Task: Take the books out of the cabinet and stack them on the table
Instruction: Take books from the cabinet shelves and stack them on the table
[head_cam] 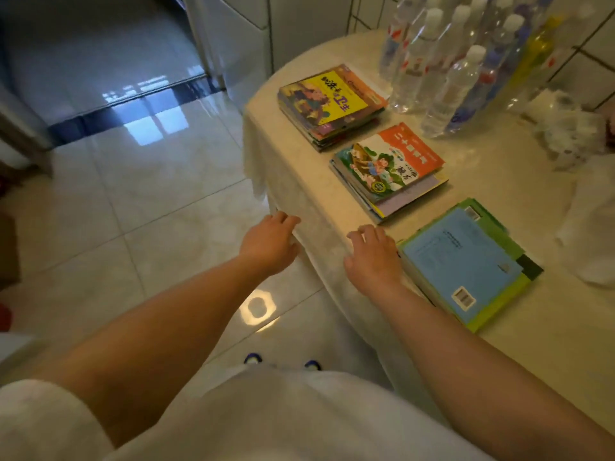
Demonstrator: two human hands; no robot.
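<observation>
Books sit in three piles on the worktop [299,168]: far pile [331,106], middle pile [387,171], near pile [466,264]. Both hands empty: left hand [269,244] and right hand [374,256] hover at the worktop edge, fingers loosely curled. Likely between trips; next move probably back to the cabinet, out of view. Covers carry Chinese print, mostly blurred; near pile shows a barcode.

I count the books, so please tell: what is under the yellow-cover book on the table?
Under the yellow-cover book lies a stack of more books; only their coloured edges show. Their covers and exact number are hidden.
</observation>
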